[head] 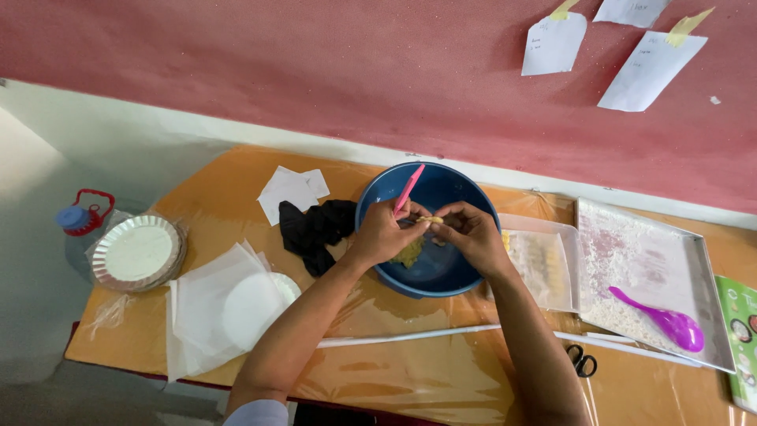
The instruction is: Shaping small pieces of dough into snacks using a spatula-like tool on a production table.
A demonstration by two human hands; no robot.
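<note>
Yellow dough (430, 219) sat pinched between the left hand (384, 233), its grip also clamping a pink spatula (409, 188), and the right hand (471, 234), both above a blue bowl (449, 272) near the orange counter (394, 371)'s far edge, bare surface lying nearer the person.

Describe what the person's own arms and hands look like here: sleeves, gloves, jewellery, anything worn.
Both hands are bare, with no gloves. The left hand and right hand show no rings, watch or bracelets that I can make out. Both forearms are uncovered up to the elbow. At the bottom edge, near the left upper arm, a pale, light-coloured short sleeve shows. The right arm's sleeve is out of view.
</note>
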